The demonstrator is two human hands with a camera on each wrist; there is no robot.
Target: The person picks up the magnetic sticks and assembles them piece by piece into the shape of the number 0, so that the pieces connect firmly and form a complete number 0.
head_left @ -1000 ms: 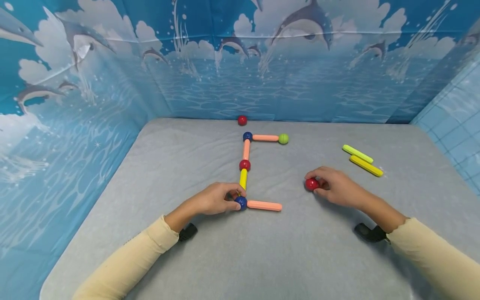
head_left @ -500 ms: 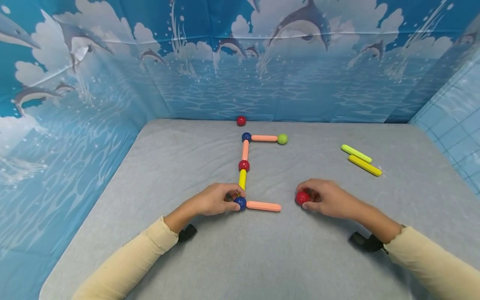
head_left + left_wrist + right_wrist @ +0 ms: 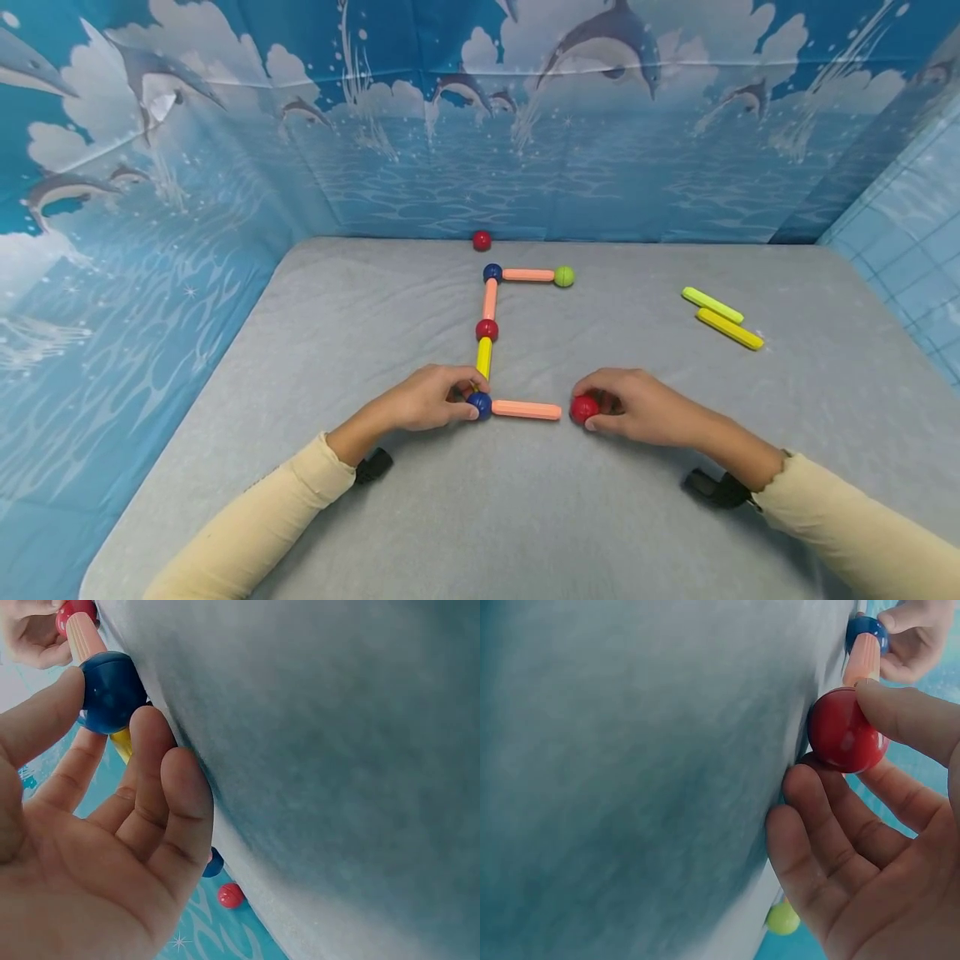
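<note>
My left hand (image 3: 431, 398) pinches a blue ball (image 3: 479, 406) at the near left corner of a chain of balls and rods. From that ball a salmon rod (image 3: 527, 409) points right, and a yellow rod (image 3: 484, 358) runs away to a red ball (image 3: 487, 330). Between thumb and fingers, my right hand (image 3: 637, 407) holds another red ball (image 3: 584, 409) on the cloth, a small gap off the salmon rod's free end in the head view. Beyond the chain's red ball, a second salmon rod (image 3: 490, 300) leads to a far blue ball (image 3: 492, 273).
A third salmon rod (image 3: 528, 275) joins the far blue ball to a green ball (image 3: 564, 277). One loose red ball (image 3: 482, 240) lies at the table's back edge. Two loose rods, lime (image 3: 712, 305) and yellow (image 3: 730, 329), lie at the right on the grey cloth (image 3: 360, 317).
My right hand has slid the red ball left and nearer to me, up close to the salmon rod's free end. The left hand has stayed on the blue ball.
</note>
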